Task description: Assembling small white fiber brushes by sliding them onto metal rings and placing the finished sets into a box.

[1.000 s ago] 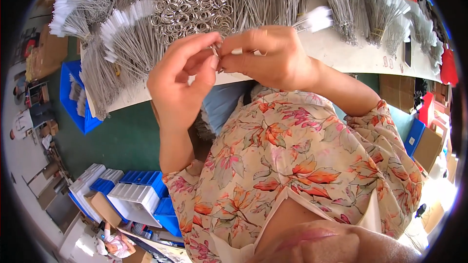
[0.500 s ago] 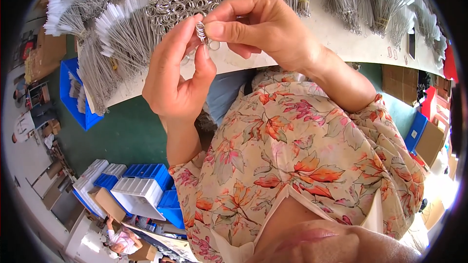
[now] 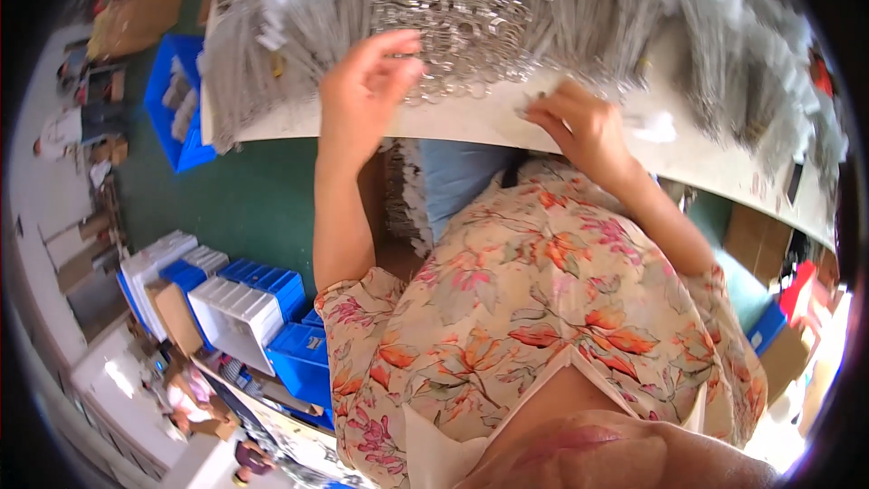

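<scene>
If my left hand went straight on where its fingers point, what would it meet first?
Your left hand would probably meet the pile of metal rings first, though blur leaves depth unclear.

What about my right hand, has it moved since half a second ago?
Yes. Judged against the pile of metal rings, your right hand has shifted to the right and lower in the picture.

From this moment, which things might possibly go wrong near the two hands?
The left hand is close to the heap of metal rings; a bump might scatter some. Wire-stemmed brushes crowd beside it and may snag. The right hand is near the front edge of the table; something dropped there could roll off.
</scene>
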A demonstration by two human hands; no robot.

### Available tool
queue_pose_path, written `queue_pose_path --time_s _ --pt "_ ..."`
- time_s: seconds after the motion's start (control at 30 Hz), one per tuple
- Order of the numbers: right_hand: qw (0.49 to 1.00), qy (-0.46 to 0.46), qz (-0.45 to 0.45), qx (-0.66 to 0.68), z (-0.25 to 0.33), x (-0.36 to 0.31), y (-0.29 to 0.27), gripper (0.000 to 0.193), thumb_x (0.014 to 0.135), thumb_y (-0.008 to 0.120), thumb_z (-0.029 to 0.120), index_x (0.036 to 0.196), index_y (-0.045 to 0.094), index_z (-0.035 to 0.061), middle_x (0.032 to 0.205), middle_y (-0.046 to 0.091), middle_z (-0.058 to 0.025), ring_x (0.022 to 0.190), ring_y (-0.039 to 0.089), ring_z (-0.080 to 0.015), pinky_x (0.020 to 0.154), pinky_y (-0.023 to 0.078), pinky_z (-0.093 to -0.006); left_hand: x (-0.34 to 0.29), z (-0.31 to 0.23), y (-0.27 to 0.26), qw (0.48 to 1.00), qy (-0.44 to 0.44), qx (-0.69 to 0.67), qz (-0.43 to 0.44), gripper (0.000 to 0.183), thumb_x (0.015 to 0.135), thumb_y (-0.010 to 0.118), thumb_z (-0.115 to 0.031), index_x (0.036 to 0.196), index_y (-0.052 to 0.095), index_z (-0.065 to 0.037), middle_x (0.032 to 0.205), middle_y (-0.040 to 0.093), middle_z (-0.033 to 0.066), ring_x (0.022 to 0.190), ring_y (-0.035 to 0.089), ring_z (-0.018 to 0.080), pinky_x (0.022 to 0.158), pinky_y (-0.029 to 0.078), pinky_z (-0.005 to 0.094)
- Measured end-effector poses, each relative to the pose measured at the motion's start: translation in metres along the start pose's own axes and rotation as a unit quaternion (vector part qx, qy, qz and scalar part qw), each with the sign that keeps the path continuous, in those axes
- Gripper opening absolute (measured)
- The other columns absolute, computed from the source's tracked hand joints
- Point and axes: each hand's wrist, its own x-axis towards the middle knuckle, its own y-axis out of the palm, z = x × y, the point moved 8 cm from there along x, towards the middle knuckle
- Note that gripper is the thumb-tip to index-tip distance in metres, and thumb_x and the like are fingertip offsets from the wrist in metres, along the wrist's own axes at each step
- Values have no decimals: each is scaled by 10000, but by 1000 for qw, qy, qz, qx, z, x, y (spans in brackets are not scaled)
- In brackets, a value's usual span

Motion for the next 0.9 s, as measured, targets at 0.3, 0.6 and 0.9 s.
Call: queue_pose_path --time_s 0.3,0.6,0.9 --pt "985 -104 -118 -66 -14 9 -39 126 709 682 35 820 628 60 801 603 -82 723 590 -228 616 469 -340 26 94 -275 815 -123 509 -249 225 752 658 -274 873 668 -84 802 666 87 757 633 232 668 480 344" --pt "949 177 25 -258 -96 116 -47 320 751 630 384 858 654 84 804 649 -127 772 625 -316 678 488 -404 47 127 -279 789 -207 559 -145 144 693 674 -230 747 686 -97 805 661 105 779 627 280 682 473 378" --pt "969 187 8 -160 -136 132 -61 276 729 585 334 822 656 85 769 653 -117 767 628 -299 697 484 -392 39 75 -276 886 53 187 -420 254 814 579 -271 740 621 -32 745 638 151 737 622 291 668 472 372"
